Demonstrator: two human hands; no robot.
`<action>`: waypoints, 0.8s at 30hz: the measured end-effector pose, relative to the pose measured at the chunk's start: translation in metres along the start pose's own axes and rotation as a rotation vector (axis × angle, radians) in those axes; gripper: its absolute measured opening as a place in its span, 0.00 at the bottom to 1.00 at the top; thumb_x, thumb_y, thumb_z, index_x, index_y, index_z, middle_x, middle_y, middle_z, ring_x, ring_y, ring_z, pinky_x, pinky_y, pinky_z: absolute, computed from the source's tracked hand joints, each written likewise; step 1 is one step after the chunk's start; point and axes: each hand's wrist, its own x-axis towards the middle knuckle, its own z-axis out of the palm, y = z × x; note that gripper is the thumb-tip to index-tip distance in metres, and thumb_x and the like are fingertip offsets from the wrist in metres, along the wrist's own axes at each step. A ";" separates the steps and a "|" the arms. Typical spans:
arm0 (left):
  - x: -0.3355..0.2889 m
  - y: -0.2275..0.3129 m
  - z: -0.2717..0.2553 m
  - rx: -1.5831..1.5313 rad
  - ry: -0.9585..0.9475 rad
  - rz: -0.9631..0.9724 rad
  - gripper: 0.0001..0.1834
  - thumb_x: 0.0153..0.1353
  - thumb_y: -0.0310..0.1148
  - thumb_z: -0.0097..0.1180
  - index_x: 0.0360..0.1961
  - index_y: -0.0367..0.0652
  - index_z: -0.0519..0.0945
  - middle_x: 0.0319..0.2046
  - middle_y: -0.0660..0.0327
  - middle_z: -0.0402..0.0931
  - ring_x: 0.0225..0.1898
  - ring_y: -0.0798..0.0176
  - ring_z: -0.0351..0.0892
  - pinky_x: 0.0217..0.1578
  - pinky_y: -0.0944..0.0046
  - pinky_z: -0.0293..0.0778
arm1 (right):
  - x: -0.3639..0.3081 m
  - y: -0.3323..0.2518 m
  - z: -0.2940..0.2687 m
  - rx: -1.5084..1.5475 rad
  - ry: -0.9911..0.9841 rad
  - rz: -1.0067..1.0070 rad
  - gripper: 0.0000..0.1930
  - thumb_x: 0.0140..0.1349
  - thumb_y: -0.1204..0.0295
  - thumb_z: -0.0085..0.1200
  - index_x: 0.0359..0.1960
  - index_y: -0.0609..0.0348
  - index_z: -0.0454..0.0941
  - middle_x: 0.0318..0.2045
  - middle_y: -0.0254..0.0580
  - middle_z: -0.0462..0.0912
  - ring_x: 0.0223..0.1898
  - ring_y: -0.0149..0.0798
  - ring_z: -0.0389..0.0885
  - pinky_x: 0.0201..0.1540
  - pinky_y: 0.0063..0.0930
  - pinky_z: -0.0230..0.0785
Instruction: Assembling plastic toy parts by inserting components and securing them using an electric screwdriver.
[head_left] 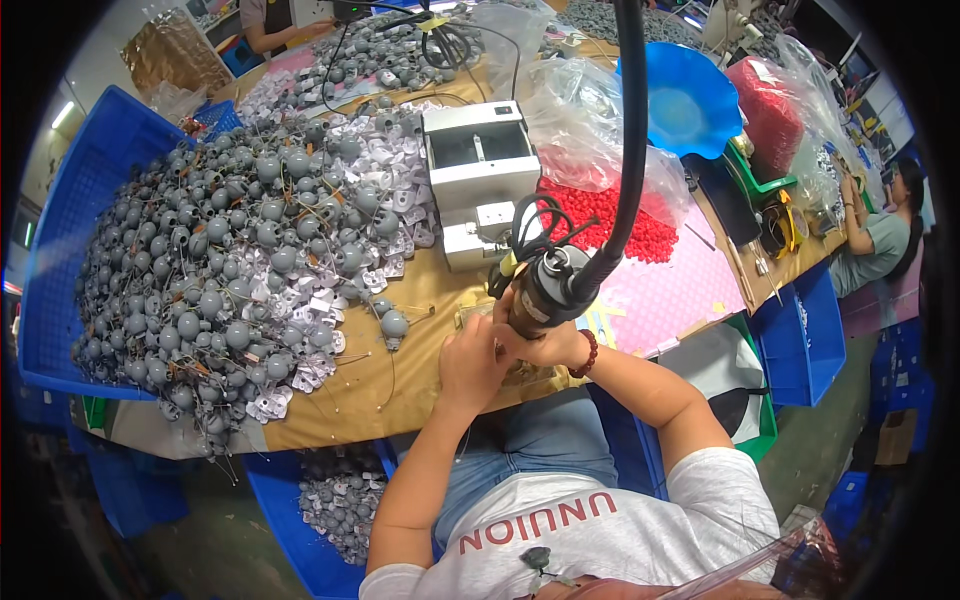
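My right hand (552, 347), with a beaded bracelet at its wrist, is wrapped round a black electric screwdriver (538, 305) that hangs on a thick dark cable. Close against it, my left hand (474, 362) is closed, its fingers meeting under the tool. What the left fingers hold is hidden. Left of my hands a grey ball-shaped part with wires (394, 324) lies on the brown table covering (420, 385). Just beyond the screwdriver stands a white and black bench machine (480, 180).
A large heap of grey ball-shaped parts (210, 250) and white plastic pieces (405, 185) covers the left, against a blue crate (60, 260). Small red parts (640, 225), a blue scalloped bowl (690, 105) and a pink mat (680, 290) lie right. Another person (880, 240) sits far right.
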 end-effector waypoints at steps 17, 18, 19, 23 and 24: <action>-0.003 0.016 -0.005 0.152 0.055 -0.066 0.22 0.55 0.33 0.66 0.52 0.44 0.79 0.47 0.56 0.79 0.45 0.45 0.82 0.44 0.49 0.78 | 0.036 0.014 -0.054 0.185 0.600 0.283 0.23 0.64 0.77 0.64 0.58 0.61 0.67 0.37 0.36 0.81 0.33 0.27 0.80 0.34 0.25 0.76; -0.002 0.013 -0.003 0.143 0.053 -0.052 0.22 0.55 0.33 0.66 0.52 0.44 0.80 0.47 0.56 0.79 0.46 0.45 0.82 0.44 0.49 0.78 | 0.034 0.025 -0.064 0.191 0.633 0.306 0.25 0.65 0.76 0.63 0.61 0.62 0.67 0.39 0.37 0.81 0.34 0.27 0.80 0.36 0.25 0.76; -0.002 0.011 -0.001 0.132 0.050 -0.043 0.21 0.55 0.33 0.67 0.52 0.44 0.80 0.47 0.57 0.79 0.46 0.45 0.82 0.45 0.50 0.78 | 0.031 0.036 -0.073 0.198 0.666 0.329 0.26 0.66 0.75 0.62 0.64 0.62 0.66 0.41 0.37 0.80 0.36 0.27 0.80 0.38 0.24 0.76; -0.008 0.007 -0.001 0.130 0.075 0.008 0.21 0.55 0.34 0.68 0.51 0.46 0.81 0.46 0.60 0.80 0.44 0.51 0.82 0.43 0.52 0.74 | 0.002 0.054 -0.067 -0.467 0.625 0.011 0.21 0.64 0.78 0.59 0.60 0.63 0.74 0.53 0.48 0.79 0.55 0.44 0.77 0.60 0.37 0.68; -0.012 0.005 -0.001 0.112 0.081 0.017 0.21 0.55 0.33 0.68 0.50 0.47 0.81 0.45 0.61 0.80 0.43 0.52 0.82 0.43 0.53 0.74 | -0.002 0.020 -0.054 -0.596 0.542 -0.050 0.19 0.62 0.79 0.59 0.56 0.62 0.78 0.57 0.51 0.77 0.62 0.51 0.72 0.68 0.42 0.61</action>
